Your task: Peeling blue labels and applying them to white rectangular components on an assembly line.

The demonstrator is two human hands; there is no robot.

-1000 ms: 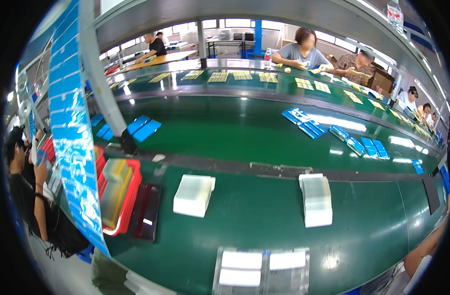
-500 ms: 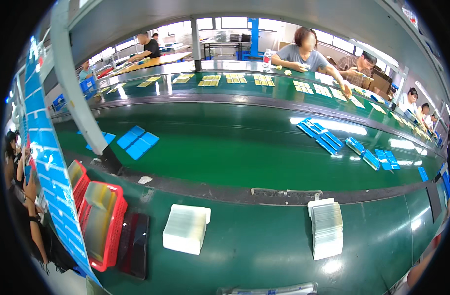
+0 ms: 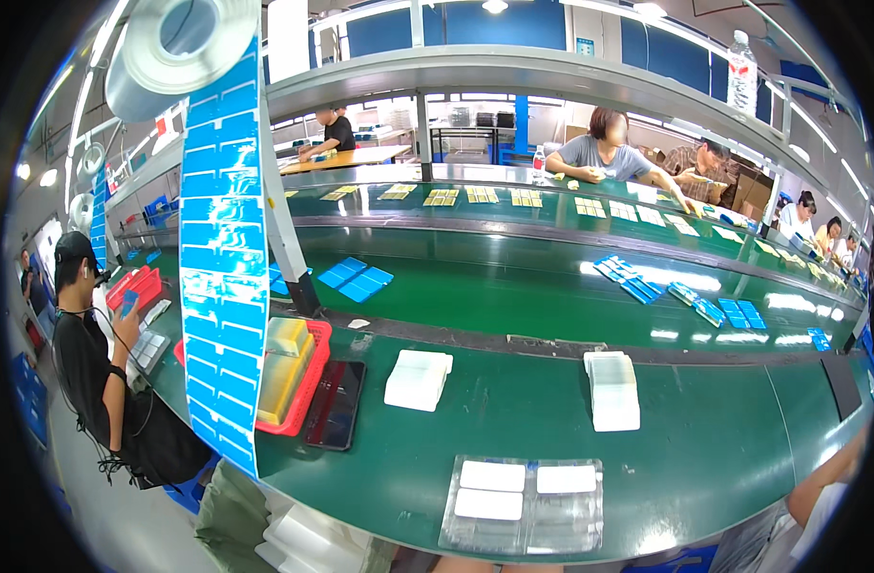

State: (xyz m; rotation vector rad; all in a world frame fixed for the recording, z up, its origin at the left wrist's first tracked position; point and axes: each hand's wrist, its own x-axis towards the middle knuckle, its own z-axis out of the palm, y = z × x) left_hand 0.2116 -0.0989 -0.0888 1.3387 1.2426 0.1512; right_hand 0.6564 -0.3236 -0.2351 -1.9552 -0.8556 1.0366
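Note:
Neither my left hand nor my right hand shows; only a sliver of skin appears at the lower edge, too little to tell what it is. Near the front edge of the green worktop lies a clear plastic tray with white cards in three of its sections; the near right section shows bare plastic. Beyond it stand two stacks of pale cards, a left stack and a right stack. A long strip of blue labels hangs at the left from a roll.
A red basket holds yellowish stacks beside a dark flat phone-like slab. Blue sheets lie on the green belt behind. A post rises at left. A person in black stands left; co-workers sit across; a bare arm enters right.
My view has tilted upward and turned left. The clear tray has come fully into sight, as have the label roll and the person at the left. No hand of mine shows in either frame.

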